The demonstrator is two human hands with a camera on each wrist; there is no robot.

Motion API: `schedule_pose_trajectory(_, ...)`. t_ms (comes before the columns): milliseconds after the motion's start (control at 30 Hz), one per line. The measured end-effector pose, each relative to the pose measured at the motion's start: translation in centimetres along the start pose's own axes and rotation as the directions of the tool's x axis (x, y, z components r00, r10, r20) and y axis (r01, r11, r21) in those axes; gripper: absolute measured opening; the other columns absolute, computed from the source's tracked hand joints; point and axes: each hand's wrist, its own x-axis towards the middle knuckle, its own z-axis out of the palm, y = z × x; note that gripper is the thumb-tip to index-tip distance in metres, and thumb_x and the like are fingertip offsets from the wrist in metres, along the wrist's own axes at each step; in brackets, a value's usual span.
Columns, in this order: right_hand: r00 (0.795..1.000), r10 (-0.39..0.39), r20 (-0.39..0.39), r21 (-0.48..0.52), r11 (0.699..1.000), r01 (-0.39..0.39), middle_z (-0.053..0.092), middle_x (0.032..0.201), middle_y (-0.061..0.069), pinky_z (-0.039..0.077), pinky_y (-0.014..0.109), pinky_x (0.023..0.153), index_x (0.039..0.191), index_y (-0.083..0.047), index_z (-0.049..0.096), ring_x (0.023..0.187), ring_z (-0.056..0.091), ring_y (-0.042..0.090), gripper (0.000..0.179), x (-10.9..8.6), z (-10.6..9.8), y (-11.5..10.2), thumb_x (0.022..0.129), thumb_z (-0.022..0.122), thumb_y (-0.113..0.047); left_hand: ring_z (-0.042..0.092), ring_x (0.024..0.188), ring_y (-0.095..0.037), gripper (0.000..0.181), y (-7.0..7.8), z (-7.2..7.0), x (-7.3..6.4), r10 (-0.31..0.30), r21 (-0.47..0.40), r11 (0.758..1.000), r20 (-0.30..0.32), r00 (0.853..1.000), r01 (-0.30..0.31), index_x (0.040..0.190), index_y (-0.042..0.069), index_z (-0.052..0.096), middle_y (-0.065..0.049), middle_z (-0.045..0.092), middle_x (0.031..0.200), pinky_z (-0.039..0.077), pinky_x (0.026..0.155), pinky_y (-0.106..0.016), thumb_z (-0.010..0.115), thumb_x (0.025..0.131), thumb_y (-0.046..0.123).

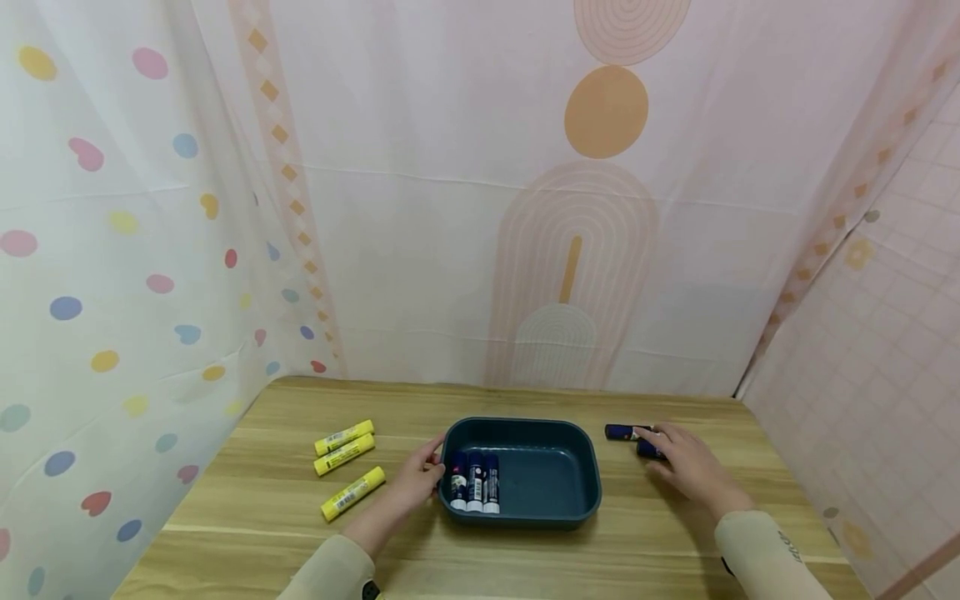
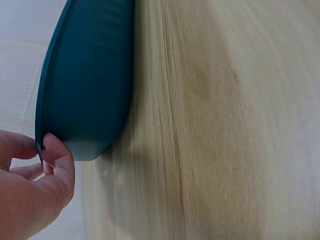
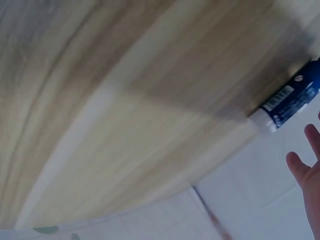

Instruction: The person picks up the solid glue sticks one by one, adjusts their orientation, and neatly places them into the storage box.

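Observation:
My left hand (image 1: 415, 482) pinches the left rim of a dark teal plastic bin (image 1: 547, 483); the left wrist view shows thumb and fingers on either side of that rim (image 2: 39, 107). Inside the bin, three dark blue glue sticks (image 1: 475, 482) with white ends lie side by side against the left wall. To the right of the bin, my right hand (image 1: 690, 467) hovers over two more dark blue glue sticks, one farther back (image 1: 619, 432) and one nearer (image 1: 649, 450), partly covered by the hand. In the right wrist view, its fingers are extended beside a blue glue stick (image 3: 295, 97).
Three yellow glue sticks lie on the left of the wooden table (image 1: 495, 567): two close together at the back (image 1: 344, 437) and one nearer the front (image 1: 353, 494). Patterned curtains (image 1: 420, 275) hang behind the table and along both sides.

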Motion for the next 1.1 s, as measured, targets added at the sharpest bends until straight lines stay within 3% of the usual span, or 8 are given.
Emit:
schedule_pose_trajectory(67, 1.0, 0.025, 0.014, 0.004, 1.0, -0.025, 0.054, 0.124, 0.024, 0.042, 0.059, 0.093, 0.136, -0.011, 0.051, 0.112, 0.053, 0.042, 0.057, -0.2, 0.0, 0.1, 0.083, 0.071, -0.022, 0.046, 0.083, -0.021, 0.051, 0.0, 0.0, 0.0, 0.011, 0.004, 1.0, 0.004, 1.0, -0.011, 0.145, 0.004, 0.035, -0.013, 0.039, 0.1, 0.049, 0.062, -0.028, 0.042, 0.095, -0.001)
schedule_pose_trajectory(200, 0.997, 0.065, 0.034, 0.02, 0.998, -0.066, 0.057, 0.118, 0.022, 0.048, 0.054, 0.086, 0.134, -0.01, 0.053, 0.103, 0.058, 0.039, 0.054, -0.6, 0.1, 0.2, 0.084, 0.07, -0.016, 0.047, 0.085, -0.023, 0.051, 0.0, 0.1, 0.2, -0.035, 0.003, 0.999, -0.008, 0.999, 0.035, 0.145, 0.006, 0.035, -0.012, 0.04, 0.103, 0.049, 0.064, -0.031, 0.042, 0.095, -0.001)
schedule_pose_trajectory(500, 0.998, 0.065, 0.01, 0.029, 0.997, -0.065, 0.059, 0.108, 0.014, 0.052, 0.045, 0.074, 0.13, -0.011, 0.057, 0.089, 0.061, 0.03, 0.049, -0.7, 0.7, 0.7, 0.082, 0.068, -0.003, 0.047, 0.082, -0.022, 0.051, 0.0, 0.3, 0.2, -0.05, 0.033, 0.998, -0.031, 0.998, 0.051, 0.145, 0.006, 0.035, -0.011, 0.041, 0.101, 0.049, 0.062, -0.034, 0.043, 0.095, -0.001)
schedule_pose_trajectory(700, 0.997, 0.069, 0.042, 0.022, 0.997, -0.07, 0.056, 0.105, 0.011, 0.05, 0.042, 0.075, 0.131, -0.011, 0.056, 0.09, 0.058, 0.025, 0.054, -0.5, 1.2, 1.1, 0.083, 0.056, 0.012, 0.047, 0.083, -0.023, 0.051, 0.1, 0.3, 0.2, -0.042, 0.029, 0.999, -0.028, 0.999, 0.043, 0.145, 0.005, 0.035, -0.011, 0.041, 0.101, 0.049, 0.063, -0.035, 0.043, 0.095, -0.002)
schedule_pose_trajectory(933, 0.993, 0.056, 0.1, 0.026, 0.998, -0.058, 0.054, 0.109, 0.014, 0.05, 0.047, 0.08, 0.136, -0.014, 0.052, 0.095, 0.058, 0.029, 0.057, -0.3, 1.1, 0.7, 0.086, 0.054, 0.012, 0.047, 0.082, -0.022, 0.051, 0.2, 0.3, 0.1, -0.037, 0.032, 0.999, -0.034, 0.999, 0.038, 0.145, 0.004, 0.035, -0.011, 0.041, 0.1, 0.049, 0.062, -0.036, 0.043, 0.095, -0.003)
schedule_pose_trajectory(1100, 0.981, 0.097, 0.166, 0.04, 0.994, -0.105, 0.051, 0.109, 0.015, 0.049, 0.046, 0.076, 0.136, -0.016, 0.051, 0.094, 0.053, 0.03, 0.059, -0.4, 0.8, 0.4, 0.086, 0.051, 0.015, 0.047, 0.081, -0.022, 0.051, 0.2, 0.3, 0.1, -0.034, 0.019, 0.999, -0.04, 0.999, 0.034, 0.145, 0.003, 0.035, -0.01, 0.04, 0.099, 0.048, 0.062, -0.036, 0.043, 0.095, -0.003)
